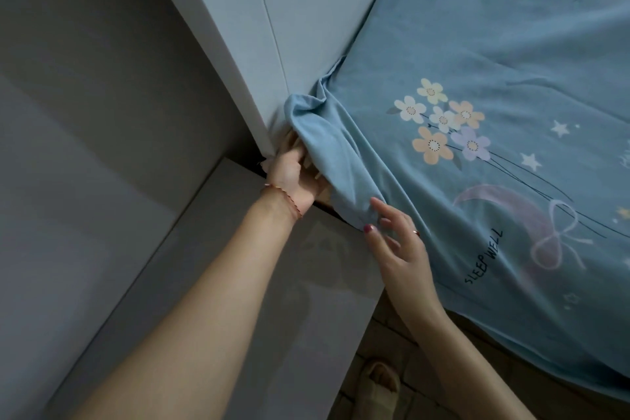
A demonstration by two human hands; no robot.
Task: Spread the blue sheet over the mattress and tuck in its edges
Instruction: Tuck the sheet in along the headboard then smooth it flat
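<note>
The light blue cotton sheet, printed with pastel flowers, white stars, a pink crescent with a ribbon bow and the words "SLEEP WELL", lies spread over the mattress, whose own surface is hidden under it. Along the pale blue-grey padded headboard the sheet's edge disappears into the gap between headboard and mattress. At the corner just below the headboard's end the fabric is bunched into a loose fold.

The left hand, with a thin red cord bracelet on its wrist, is pushed in at that corner beside the headboard. Its fingers are curled under the bunched fold and grasp the sheet there. The right hand, wearing a ring and dark red nail polish, sits a little further from the headboard, at the sheet's side edge. Its fingers are spread and nearly straight, and the tips touch the hanging fabric without gripping it.

A grey flat-topped bedside cabinet stands against the headboard's end, below both forearms. Away from the headboard, on the brown floor, a foot in a beige open-toed slipper shows.
</note>
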